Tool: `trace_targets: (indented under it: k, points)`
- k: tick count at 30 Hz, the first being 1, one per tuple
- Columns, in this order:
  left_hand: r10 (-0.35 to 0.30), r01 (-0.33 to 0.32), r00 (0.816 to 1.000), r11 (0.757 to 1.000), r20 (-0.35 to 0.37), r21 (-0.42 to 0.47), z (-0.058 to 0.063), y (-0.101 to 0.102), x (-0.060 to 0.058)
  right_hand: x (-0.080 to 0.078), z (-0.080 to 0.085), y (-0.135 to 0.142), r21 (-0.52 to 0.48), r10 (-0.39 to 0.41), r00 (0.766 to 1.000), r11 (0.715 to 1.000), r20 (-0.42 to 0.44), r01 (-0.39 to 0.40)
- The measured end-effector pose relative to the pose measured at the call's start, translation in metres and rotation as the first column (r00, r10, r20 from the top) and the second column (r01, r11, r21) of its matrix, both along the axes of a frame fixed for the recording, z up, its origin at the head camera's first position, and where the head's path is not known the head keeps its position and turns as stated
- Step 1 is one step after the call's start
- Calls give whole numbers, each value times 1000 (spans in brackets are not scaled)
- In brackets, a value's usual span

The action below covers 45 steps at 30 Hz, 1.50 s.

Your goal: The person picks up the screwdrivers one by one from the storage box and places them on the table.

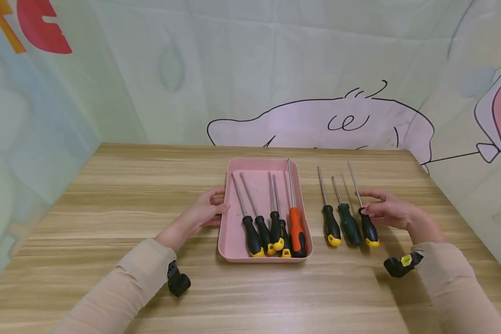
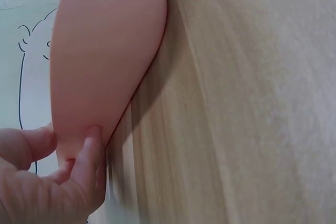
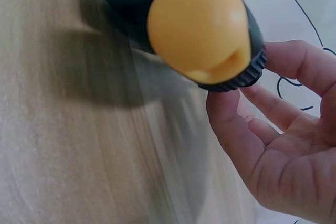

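Note:
A pink tray [image 1: 264, 260] holds several screwdrivers, most with black handles and yellow ends, one an orange screwdriver [image 1: 295, 227]. My left hand [image 1: 206, 209] grips the tray's left side, with its thumb at the rim and fingers against the outer wall [image 2: 110, 51]. At the right, my right hand [image 1: 390, 211] pinches the black handle of a screwdriver [image 1: 368, 227] between thumb and fingers. Its yellow end [image 3: 199, 27] faces the right wrist camera. Left of it lie a dark green screwdriver [image 1: 349, 225] and a black screwdriver [image 1: 330, 225].
The wooden table [image 1: 275, 297] reaches back to a printed curtain [image 1: 242, 69] with cartoon drawings. A black wrist camera [image 1: 178, 279] sits on the left sleeve, another wrist camera [image 1: 402, 265] on the right one.

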State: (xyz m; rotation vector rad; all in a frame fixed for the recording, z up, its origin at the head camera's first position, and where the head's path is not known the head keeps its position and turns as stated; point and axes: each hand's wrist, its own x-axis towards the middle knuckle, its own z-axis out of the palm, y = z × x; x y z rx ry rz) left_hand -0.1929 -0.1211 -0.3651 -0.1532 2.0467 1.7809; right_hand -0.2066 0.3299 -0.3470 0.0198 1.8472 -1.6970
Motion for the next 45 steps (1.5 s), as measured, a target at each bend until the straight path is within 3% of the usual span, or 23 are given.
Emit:
trace_targets:
  k: [10, 23, 45]
  points:
    - [-2, 2, 1000, 1000, -2, 4, 1, 1, 1, -4, -2, -1, 47, -35, 999, 998, 32, 33]
    - [0, 0, 1000, 1000, -1, 9, 0, 0, 1, -7, -7, -9, 169, 36, 999, 985, 11, -37]
    - [-10, 10, 1000, 1000, -15, 5, 0, 1, 2, -8, -3, -15, 342, 82, 995, 938, -54, -59]
